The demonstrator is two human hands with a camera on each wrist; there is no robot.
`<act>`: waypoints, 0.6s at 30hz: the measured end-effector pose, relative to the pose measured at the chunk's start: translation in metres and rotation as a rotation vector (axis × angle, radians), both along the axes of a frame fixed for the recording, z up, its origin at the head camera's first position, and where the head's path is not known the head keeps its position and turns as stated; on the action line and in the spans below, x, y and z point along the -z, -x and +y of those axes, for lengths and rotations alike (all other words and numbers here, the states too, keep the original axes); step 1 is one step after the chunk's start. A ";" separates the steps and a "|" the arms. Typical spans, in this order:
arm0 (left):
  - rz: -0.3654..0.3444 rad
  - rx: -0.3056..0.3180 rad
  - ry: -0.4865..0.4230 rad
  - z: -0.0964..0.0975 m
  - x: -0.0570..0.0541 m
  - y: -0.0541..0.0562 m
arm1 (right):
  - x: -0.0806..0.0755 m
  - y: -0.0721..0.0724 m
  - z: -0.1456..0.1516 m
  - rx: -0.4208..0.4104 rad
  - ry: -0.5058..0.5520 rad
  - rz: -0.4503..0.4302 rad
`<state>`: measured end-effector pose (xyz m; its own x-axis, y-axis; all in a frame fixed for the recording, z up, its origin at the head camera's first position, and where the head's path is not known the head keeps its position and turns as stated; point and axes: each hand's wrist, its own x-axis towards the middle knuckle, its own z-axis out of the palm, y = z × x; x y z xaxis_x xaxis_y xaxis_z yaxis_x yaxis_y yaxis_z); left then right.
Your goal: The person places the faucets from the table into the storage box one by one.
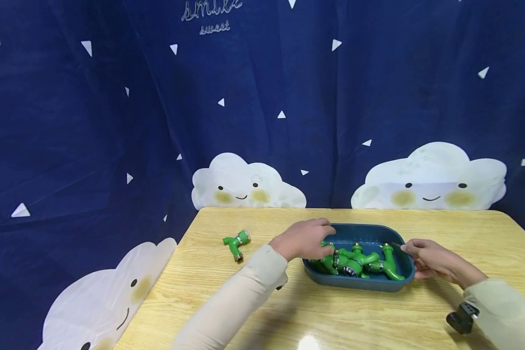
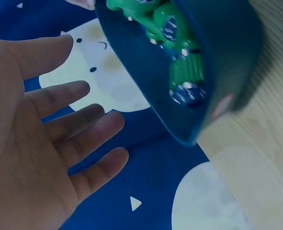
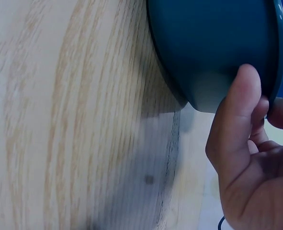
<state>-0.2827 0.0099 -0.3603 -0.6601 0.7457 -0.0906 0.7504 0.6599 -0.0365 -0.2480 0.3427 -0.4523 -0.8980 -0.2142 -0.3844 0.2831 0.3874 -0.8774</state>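
Observation:
A dark teal plastic bin (image 1: 363, 285) sits on the table with several green taps (image 1: 390, 265) in it, each with a ribbed knob and a brass-coloured threaded end. My left hand (image 1: 305, 238) is over the bin's left end. In the left wrist view its fingers (image 2: 91, 129) are spread and the palm holds nothing, beside the bin (image 2: 234, 52). At the opposite end my right hand (image 1: 437, 262) grips the rim. The right wrist view shows its thumb (image 3: 244, 91) against the bin wall (image 3: 213, 43), with the other fingers partly hidden.
One more green tap (image 1: 235, 244) lies on the wooden table (image 1: 262, 301), left of the bin. Behind the table hangs a dark blue curtain (image 1: 262, 73) with white triangles and smiling clouds. A small black device (image 1: 462, 318) is at the right wrist.

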 end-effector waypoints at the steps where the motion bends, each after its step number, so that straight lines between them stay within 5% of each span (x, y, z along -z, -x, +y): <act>1: 0.004 -0.001 -0.005 -0.003 0.000 0.000 | 0.000 0.000 0.000 0.003 0.000 -0.001; 12: 0.083 -0.016 -0.063 -0.048 0.002 0.001 | -0.001 0.001 -0.002 0.007 -0.010 0.007; 18: 0.143 -0.022 -0.066 -0.072 0.013 0.007 | -0.001 0.000 -0.001 0.005 -0.017 0.002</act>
<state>-0.2898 -0.0618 -0.3730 -0.6792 0.7319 0.0543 0.7259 0.6809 -0.0975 -0.2482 0.3414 -0.4515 -0.8999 -0.2033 -0.3857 0.2830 0.4006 -0.8715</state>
